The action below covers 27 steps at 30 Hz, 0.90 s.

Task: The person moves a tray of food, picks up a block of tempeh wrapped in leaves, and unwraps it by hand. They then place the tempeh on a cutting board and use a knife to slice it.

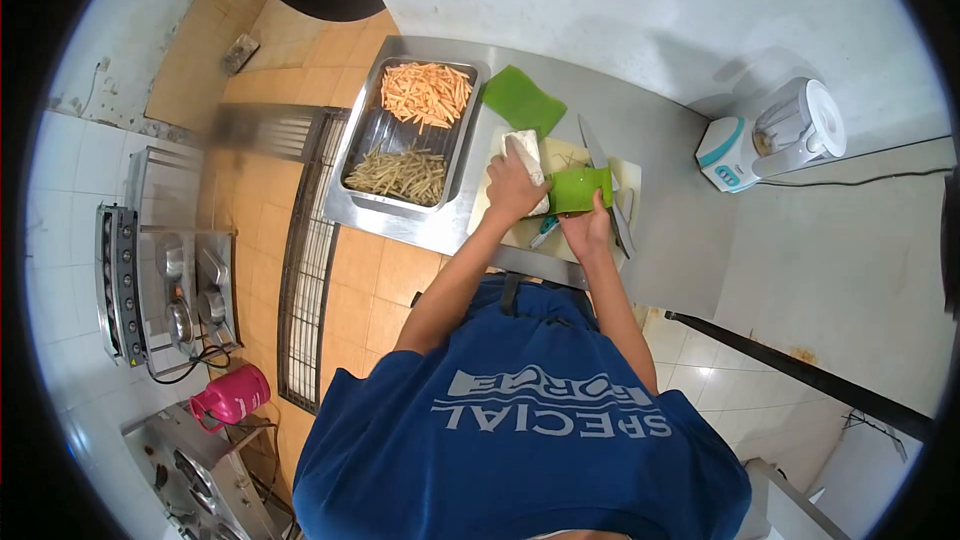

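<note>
My left hand (pixel 513 190) rests on a white block (pixel 523 152) lying on a pale cutting board (pixel 560 152). My right hand (pixel 590 230) grips a bright green folded sheet (pixel 580 188) just right of the block. A long knife (pixel 603 168) lies on the board beyond the green sheet, apart from both hands. A small teal-handled tool (pixel 545 231) lies on the board between my wrists. Another green sheet (pixel 522 98) lies further back on the steel counter (pixel 665 160).
A steel tray (pixel 365 155) left of the board holds orange strips (pixel 426 92) and pale strips (pixel 400 172). A white and teal blender (pixel 778 135) stands at the counter's right end. A stove (pixel 165 285) and a pink jug (pixel 232 397) are on the left.
</note>
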Tool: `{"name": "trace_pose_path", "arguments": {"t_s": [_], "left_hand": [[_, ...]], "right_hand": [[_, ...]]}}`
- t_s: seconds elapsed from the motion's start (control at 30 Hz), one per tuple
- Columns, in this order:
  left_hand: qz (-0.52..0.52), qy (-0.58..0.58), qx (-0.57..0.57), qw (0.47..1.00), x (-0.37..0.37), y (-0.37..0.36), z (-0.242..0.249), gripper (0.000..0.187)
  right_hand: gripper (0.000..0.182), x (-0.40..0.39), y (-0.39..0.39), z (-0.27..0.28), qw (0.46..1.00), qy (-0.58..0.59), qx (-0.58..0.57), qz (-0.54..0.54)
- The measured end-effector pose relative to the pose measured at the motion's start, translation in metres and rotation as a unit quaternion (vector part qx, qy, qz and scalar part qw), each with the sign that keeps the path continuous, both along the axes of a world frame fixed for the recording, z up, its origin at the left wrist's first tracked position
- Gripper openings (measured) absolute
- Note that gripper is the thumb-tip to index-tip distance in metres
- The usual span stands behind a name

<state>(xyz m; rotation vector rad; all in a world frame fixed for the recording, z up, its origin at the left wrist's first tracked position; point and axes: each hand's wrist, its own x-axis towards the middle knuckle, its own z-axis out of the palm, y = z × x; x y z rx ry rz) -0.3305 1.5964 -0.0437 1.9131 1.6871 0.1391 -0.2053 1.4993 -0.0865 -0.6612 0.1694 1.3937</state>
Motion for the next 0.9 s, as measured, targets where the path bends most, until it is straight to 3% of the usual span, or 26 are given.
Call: {"name": "trace_pose_path", "arguments": {"t_s": [0.13,0.37,0.53,0.6,0.67,0.73,0.8,0.9], "left_hand": [[-0.011,0.062,0.008,0.998,0.015,-0.003,0.001,0.119],[-0.033,0.072,-0.01,0.997,0.004,0.005,0.016,0.118],[0.009,-0.063,-0.041,0.997,-0.025,0.021,0.02,0.112],[0.032,-0.108,-0.079,0.991,-0.036,0.03,0.016,0.107],[0.077,-0.297,-0.073,0.949,-0.047,0.036,0.007,0.102],[0.076,-0.314,-0.024,0.946,-0.055,0.046,0.011,0.094],[0.124,-0.369,-0.08,0.918,-0.063,0.047,0.034,0.092],[0.131,-0.385,-0.036,0.913,-0.071,0.055,0.039,0.09]], "right_hand": [[0.048,-0.001,-0.002,-0.003,1.0,0.006,0.02,-0.022],[0.049,-0.005,0.001,0.01,0.999,-0.036,0.02,0.013],[0.05,-0.008,0.002,0.003,0.997,-0.07,0.014,0.039],[0.049,-0.014,0.004,0.0,0.988,-0.138,-0.051,0.035],[0.047,-0.018,0.005,0.002,0.979,-0.185,-0.076,0.038],[0.045,-0.021,0.005,-0.002,0.967,-0.23,-0.1,0.043],[0.042,-0.022,0.006,-0.007,0.945,-0.306,-0.098,0.061],[0.04,-0.026,0.012,0.008,0.957,-0.262,-0.112,0.051]]}}
